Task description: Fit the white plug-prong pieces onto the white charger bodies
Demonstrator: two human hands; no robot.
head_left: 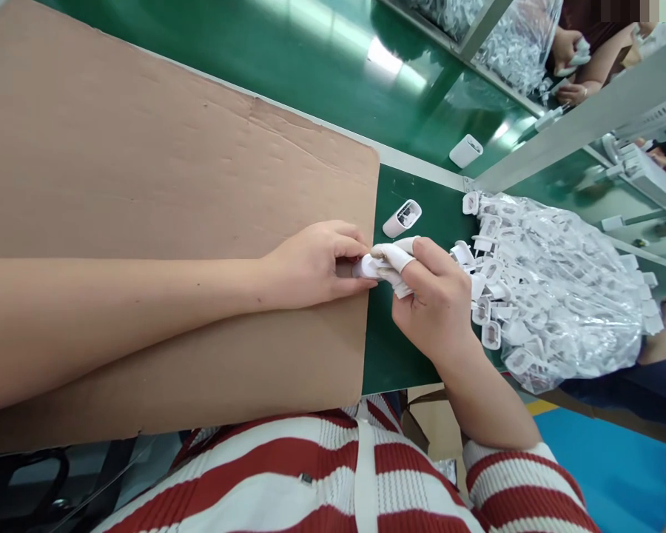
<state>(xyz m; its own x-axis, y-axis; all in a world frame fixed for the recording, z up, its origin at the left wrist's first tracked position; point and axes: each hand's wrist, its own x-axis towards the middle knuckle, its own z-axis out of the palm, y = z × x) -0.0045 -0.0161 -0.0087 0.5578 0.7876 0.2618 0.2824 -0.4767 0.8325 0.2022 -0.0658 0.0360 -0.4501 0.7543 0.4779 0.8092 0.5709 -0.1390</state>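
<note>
My left hand [325, 266] reaches in over the cardboard's right edge, its thumb and fingertips closed round one end of a small white plastic housing [367, 269]. White finger covers wrap the fingertips of my right hand [436, 296], which pinches the other end and hides much of the piece. Just beyond my fingers lies a similar white housing [398, 220], its open end showing dark parts inside. To the right of my right hand, several small white plastic caps [491, 334] spill from a clear plastic bag [577, 296].
A large cardboard sheet [172, 170] covers the left of the green table [391, 363]. Another white housing [466, 151] lies past the pale rail, near a metal post [577, 104]. Across the table, a co-worker's hands [569, 55] handle small white parts beside another full bag [516, 52].
</note>
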